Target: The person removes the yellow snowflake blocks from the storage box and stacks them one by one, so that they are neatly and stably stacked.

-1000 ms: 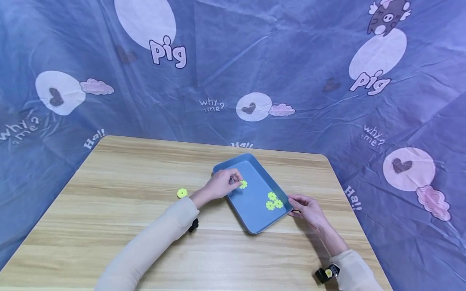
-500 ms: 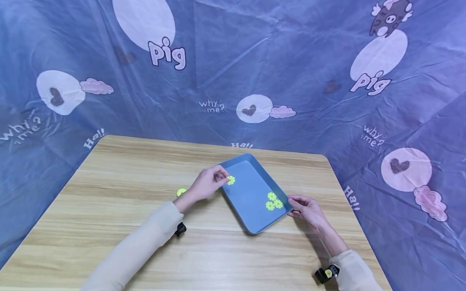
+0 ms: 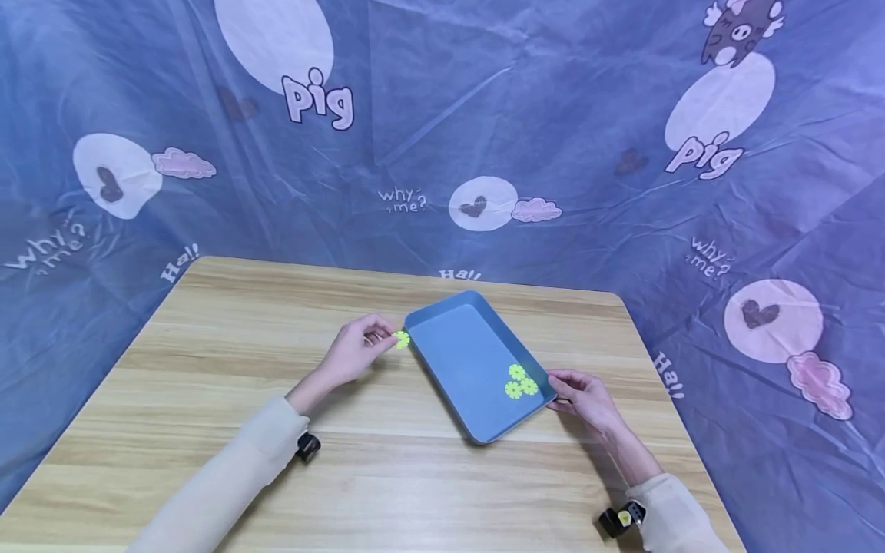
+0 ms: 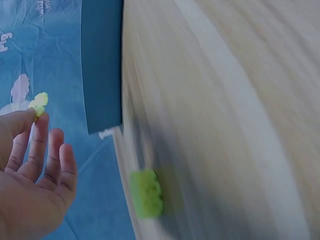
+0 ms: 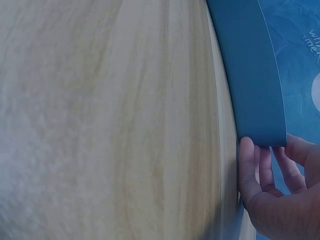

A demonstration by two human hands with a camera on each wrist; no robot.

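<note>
In the head view my left hand [image 3: 354, 349] pinches a yellow-green notched plastic disc [image 3: 402, 339] between thumb and fingertips, just outside the left edge of the blue tray [image 3: 452, 361]. The left wrist view shows that disc [image 4: 39, 103] at the fingertips. A yellow-green piece with a scalloped edge [image 4: 146, 194], perhaps a stack of discs, stands on the table below the hand; in the head view it is hidden. Inside the tray's right end lie 3 similar discs [image 3: 520, 382]. My right hand [image 3: 584, 399] grips the tray's near right corner, fingers at its rim and side.
The wooden table [image 3: 415, 499] carries the tray, which lies at a slant. Behind and around the table hangs a blue printed cloth [image 3: 415, 138]. Each wrist wears a small black camera, such as the right one [image 3: 618, 521].
My left hand has moved left from above the tray to beyond its left edge, with the disc in its fingers. It now covers the yellow-green piece on the table. Right hand and tray stay put.
</note>
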